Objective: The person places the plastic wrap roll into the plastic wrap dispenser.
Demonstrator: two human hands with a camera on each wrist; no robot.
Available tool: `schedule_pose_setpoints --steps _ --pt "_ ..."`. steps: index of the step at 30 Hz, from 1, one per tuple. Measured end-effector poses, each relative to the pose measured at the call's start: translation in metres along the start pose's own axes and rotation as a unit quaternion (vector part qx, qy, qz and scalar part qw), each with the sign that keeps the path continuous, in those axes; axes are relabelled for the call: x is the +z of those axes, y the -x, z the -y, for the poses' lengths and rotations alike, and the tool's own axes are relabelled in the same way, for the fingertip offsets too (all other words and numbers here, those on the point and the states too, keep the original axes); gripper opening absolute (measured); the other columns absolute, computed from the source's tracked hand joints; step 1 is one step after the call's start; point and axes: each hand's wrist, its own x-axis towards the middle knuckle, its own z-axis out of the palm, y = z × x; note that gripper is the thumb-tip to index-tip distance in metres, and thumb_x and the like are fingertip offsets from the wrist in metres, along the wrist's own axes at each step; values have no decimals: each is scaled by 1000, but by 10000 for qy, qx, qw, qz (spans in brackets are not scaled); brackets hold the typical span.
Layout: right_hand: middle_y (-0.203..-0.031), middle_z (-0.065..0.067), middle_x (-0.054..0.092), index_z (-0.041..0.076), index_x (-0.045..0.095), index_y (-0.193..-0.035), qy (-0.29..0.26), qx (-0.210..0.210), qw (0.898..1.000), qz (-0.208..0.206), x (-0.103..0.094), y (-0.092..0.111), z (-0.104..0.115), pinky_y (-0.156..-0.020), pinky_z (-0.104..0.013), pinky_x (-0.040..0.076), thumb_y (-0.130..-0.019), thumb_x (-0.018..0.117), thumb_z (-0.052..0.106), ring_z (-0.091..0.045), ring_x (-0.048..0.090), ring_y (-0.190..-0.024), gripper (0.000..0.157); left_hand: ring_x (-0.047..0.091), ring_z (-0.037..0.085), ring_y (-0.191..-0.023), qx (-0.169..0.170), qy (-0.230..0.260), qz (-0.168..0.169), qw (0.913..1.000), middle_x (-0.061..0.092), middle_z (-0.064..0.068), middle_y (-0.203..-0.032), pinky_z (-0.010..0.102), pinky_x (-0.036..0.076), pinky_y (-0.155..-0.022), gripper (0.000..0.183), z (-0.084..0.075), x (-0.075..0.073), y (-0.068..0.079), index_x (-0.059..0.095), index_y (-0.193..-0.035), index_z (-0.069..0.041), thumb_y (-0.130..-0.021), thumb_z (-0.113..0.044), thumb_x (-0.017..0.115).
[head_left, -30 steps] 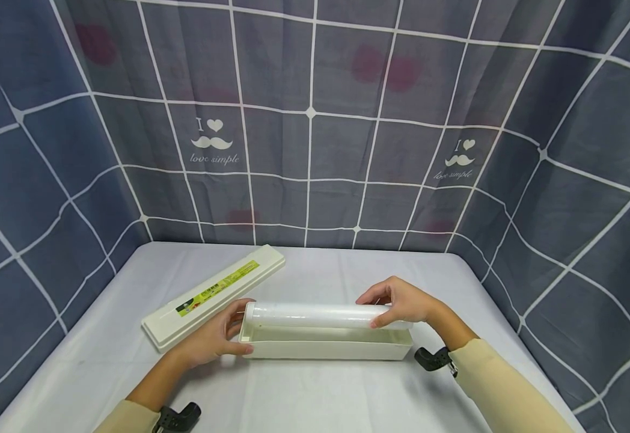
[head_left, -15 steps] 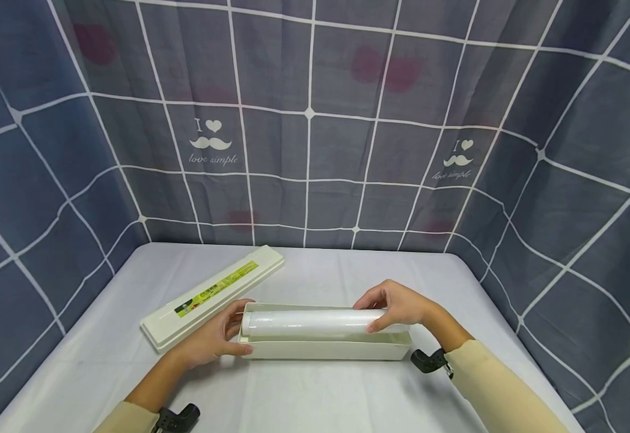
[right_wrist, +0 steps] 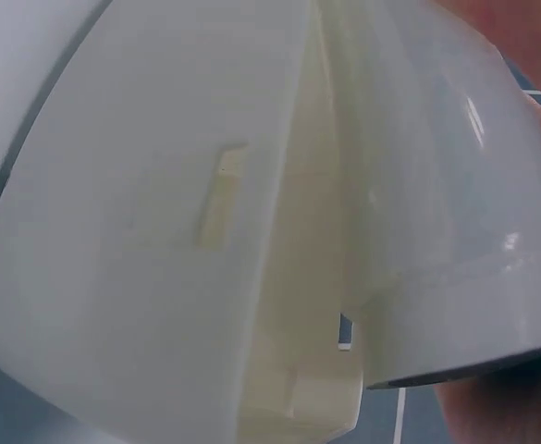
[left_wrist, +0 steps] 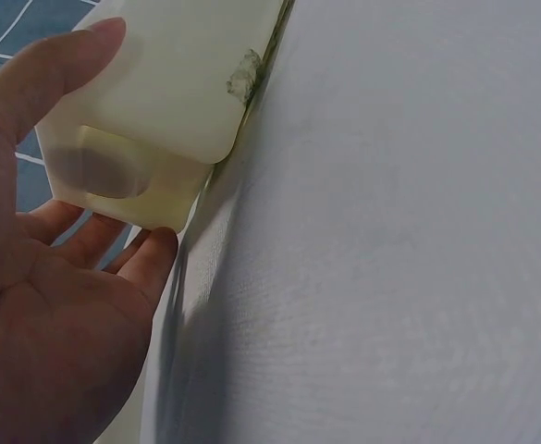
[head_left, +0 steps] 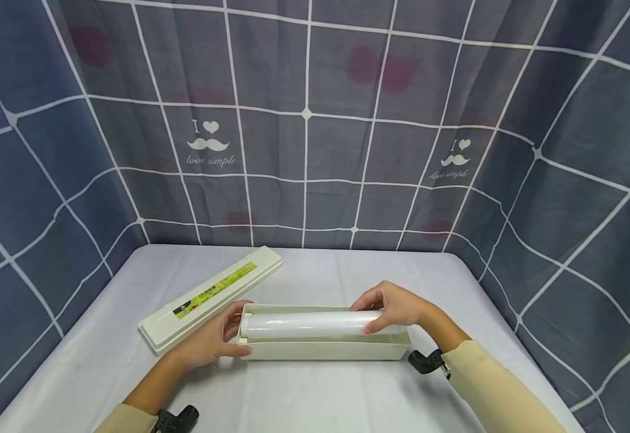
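A long, open, cream-coloured box (head_left: pixel 326 351) stands on the white-covered table. My left hand (head_left: pixel 209 340) grips its left end, thumb on the front wall and fingers at the end wall; the left wrist view shows that end of the box (left_wrist: pixel 168 83). Lying lengthwise within the box is a white, shiny roll of plastic wrap (head_left: pixel 304 325). Around the roll's right part, my right hand (head_left: pixel 396 307) holds it between thumb and fingers. From the right wrist, the roll's end (right_wrist: pixel 464 305) appears beside the box wall (right_wrist: pixel 141 203), its right end sitting a little high.
Behind and left of the box lies a cream lid (head_left: pixel 223 307) with a yellow-green label, slanted across the table (head_left: pixel 304 397). A dark checked curtain (head_left: pixel 272 144) encloses the back and both sides.
The roll of plastic wrap has come down and slightly toward the front, from the box's back rim to inside it, with my right hand. My left hand keeps its grip on the box.
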Motion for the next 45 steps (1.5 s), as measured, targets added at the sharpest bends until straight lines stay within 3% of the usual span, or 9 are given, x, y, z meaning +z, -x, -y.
schedule_pose_setpoints --steps 7,19,30,39,40,45 --pt "-110 -8 78 8 77 -116 24 -82 10000 18 0 -2 -2 -86 -32 62 -79 88 13 -17 75 -94 39 50 -4 -132 -2 12 13 10000 36 25 -156 10 43 -108 95 -1 0 0 27 -155 -1 -80 -4 86" --pt "-110 -8 78 9 77 -115 -61 61 9999 54 1 -2 -1 -87 -30 62 -79 89 12 -16 75 -96 38 50 -7 -130 39 34 59 10000 34 26 -156 11 44 -107 96 1 0 1 25 -155 0 -81 -4 85" --pt "-108 -8 76 11 79 -111 201 37 9990 -397 3 4 -2 -91 -31 61 -75 92 15 -18 74 -95 38 50 -8 -130 51 57 85 9999 33 27 -155 10 44 -107 95 0 0 1 26 -155 -1 -81 -4 84" --pt "-104 -1 79 16 81 -107 691 312 9947 -695 8 5 -2 -80 -26 62 -76 92 24 -13 75 -89 34 50 -8 -130 21 70 83 9999 32 27 -157 10 44 -107 96 -1 0 2 24 -156 0 -82 -4 84" --pt "-104 -1 79 15 81 -107 711 323 9944 -713 9 6 -3 -81 -25 62 -76 92 24 -12 75 -89 34 50 -6 -132 8 69 80 9999 32 27 -157 10 44 -107 96 -1 0 2 24 -156 0 -82 -4 84" --pt "-107 0 79 16 80 -110 797 382 9931 -772 11 8 -4 -83 -23 61 -76 92 26 -10 75 -93 37 43 32 -145 -29 2 28 10000 34 25 -156 10 43 -107 96 -2 1 2 25 -156 -1 -81 -5 85"
